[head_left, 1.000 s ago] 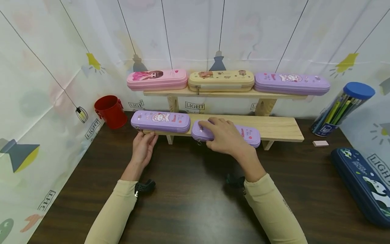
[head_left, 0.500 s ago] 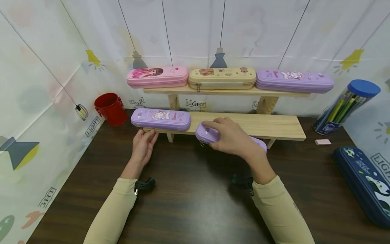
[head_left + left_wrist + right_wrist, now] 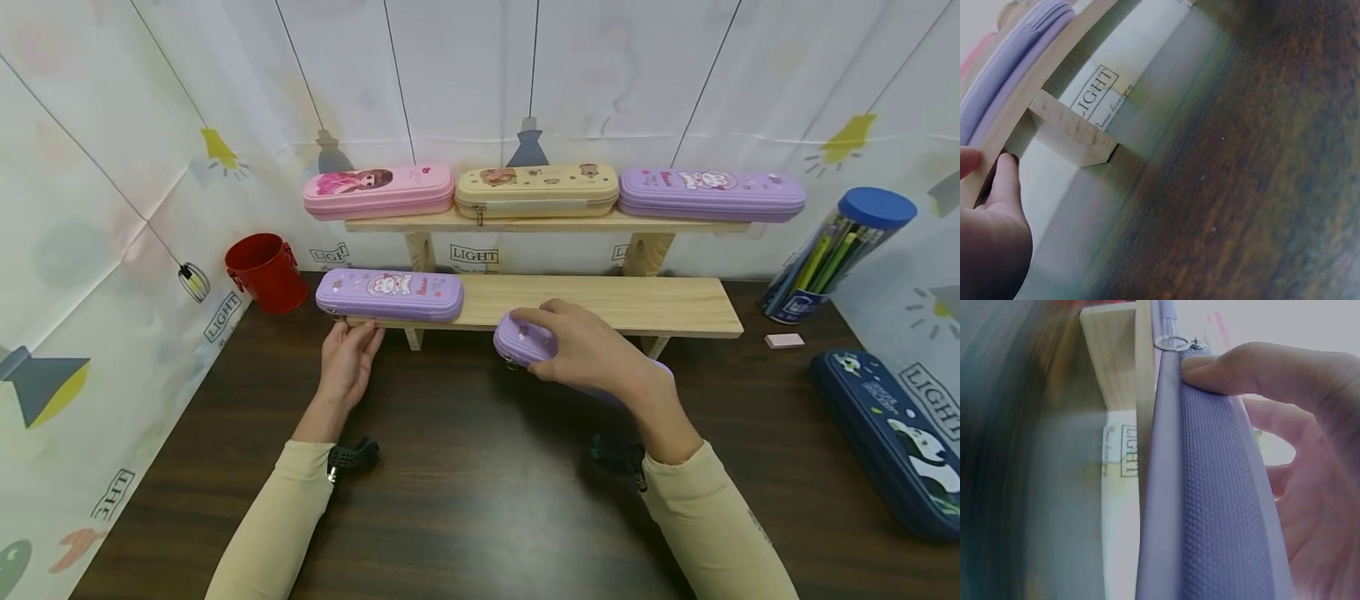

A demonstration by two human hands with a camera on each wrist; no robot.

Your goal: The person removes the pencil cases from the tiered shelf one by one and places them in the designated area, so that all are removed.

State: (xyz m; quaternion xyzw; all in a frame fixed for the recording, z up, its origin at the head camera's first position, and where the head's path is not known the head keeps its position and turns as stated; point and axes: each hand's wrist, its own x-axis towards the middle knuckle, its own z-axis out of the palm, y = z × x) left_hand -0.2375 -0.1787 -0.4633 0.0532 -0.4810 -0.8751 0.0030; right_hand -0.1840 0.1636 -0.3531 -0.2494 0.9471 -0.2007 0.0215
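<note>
A purple pencil case (image 3: 523,340) is in my right hand (image 3: 600,354), which grips it from above in front of the lower board of a wooden shelf (image 3: 637,304). In the right wrist view, the thumb presses the zipped side of this pencil case (image 3: 1222,487), near its ring pull; its far end is mostly behind the hand in the head view. My left hand (image 3: 345,371) pinches the lower board's front left edge, with one finger under the wood (image 3: 1013,128). Just above that hand, another purple pencil case (image 3: 390,296) lies on the board.
On the upper board rest a pink pencil case (image 3: 378,192), a cream one (image 3: 536,192) and a purple one (image 3: 712,194). A red bucket (image 3: 266,273) stands left. At right are a pencil tub (image 3: 836,254), an eraser (image 3: 784,341) and a navy panda case (image 3: 885,442).
My right hand has drawn the purple pencil case off the lower board, toward me and to the right. My left hand has stayed at the board's edge.
</note>
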